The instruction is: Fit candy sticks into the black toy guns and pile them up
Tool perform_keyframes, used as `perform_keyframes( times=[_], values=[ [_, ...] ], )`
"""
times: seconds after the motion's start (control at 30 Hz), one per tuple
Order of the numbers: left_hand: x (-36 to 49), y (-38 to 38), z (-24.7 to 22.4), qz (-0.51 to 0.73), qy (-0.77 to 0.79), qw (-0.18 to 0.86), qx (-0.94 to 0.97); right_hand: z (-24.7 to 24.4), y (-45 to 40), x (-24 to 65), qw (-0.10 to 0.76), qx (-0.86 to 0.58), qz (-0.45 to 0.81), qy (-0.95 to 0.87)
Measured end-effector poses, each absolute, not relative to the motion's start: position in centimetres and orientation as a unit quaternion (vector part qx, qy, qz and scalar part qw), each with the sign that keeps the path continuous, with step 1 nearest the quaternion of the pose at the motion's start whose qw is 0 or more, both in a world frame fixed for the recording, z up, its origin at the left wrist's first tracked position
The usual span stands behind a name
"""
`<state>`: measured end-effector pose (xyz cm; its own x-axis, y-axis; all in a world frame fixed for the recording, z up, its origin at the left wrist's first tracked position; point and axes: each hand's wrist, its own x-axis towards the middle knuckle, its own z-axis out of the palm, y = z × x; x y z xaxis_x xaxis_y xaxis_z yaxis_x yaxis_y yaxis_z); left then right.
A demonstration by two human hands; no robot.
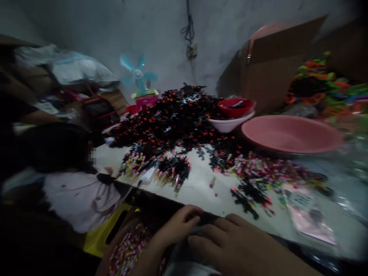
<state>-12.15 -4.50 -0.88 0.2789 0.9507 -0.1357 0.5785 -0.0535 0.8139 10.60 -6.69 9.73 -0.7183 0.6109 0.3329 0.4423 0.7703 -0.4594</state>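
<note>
My 2 hands are at the near edge of the white table (198, 191). My left hand (185, 218) is partly curled, and my right hand (224, 235) bends loosely over dark grey material (184, 247). I can't tell whether either grips it; my fingertips are partly hidden, blur softens everything, and my right forearm is cut off by the frame. Just beyond, on the table, a black toy piece (245, 205) lies with its long axis slanting from far left to near right; which end is its front is unclear. Below the table, colourful small pieces (129, 249) sit beside my left forearm.
</note>
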Motion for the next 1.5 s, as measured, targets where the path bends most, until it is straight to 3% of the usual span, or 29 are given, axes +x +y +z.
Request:
perform_keyframes(
  times=[0.13,0.37,0.57,0.67,0.83,1.0,1.07,1.23,1.4,1.5],
  values=[
    [-12.0,-1.3,-2.5,0.255,0.589,0.354,0.68,3.2,-6.1,14.6,0.186,-0.425,0.191,-0.865],
    [-7.6,4.3,-4.1,0.228,0.565,0.212,0.764,-6.0,-4.1,21.5,0.271,-0.636,0.071,-0.719],
    [-3.4,7.8,-4.8,0.173,0.588,0.138,0.778,-6.7,-1.2,21.6,0.216,-0.721,-0.035,-0.657],
    [-3.8,8.5,-5.1,0.188,0.583,0.15,0.776,-6.5,-0.7,21.3,0.239,-0.715,-0.025,-0.657],
    [-3.8,5.8,-3.6,0.27,0.503,0.308,0.761,-4.9,-1.5,17.0,0.283,-0.628,0.01,-0.725],
    [-2.3,2.6,-2.8,0.237,0.462,0.47,0.714,-4.9,-2.8,14.2,0.285,-0.587,0.066,-0.755],
    [-1.9,2.8,-3.5,0.242,0.474,0.442,0.722,-5.8,-3.4,15.1,0.296,-0.619,0.077,-0.723],
    [0.1,5.5,-5.1,0.209,0.484,0.245,0.814,-8.0,-4.5,18.2,0.29,-0.701,0.039,-0.651],
    [2.5,6.6,-5.2,0.147,0.46,0.197,0.853,-8.3,-4.4,18.9,0.192,-0.729,0.006,-0.658],
    [2.4,6.5,-5.3,0.14,0.454,0.192,0.859,-8.2,-3.8,19.1,0.183,-0.723,0.017,-0.666]
  ],
)
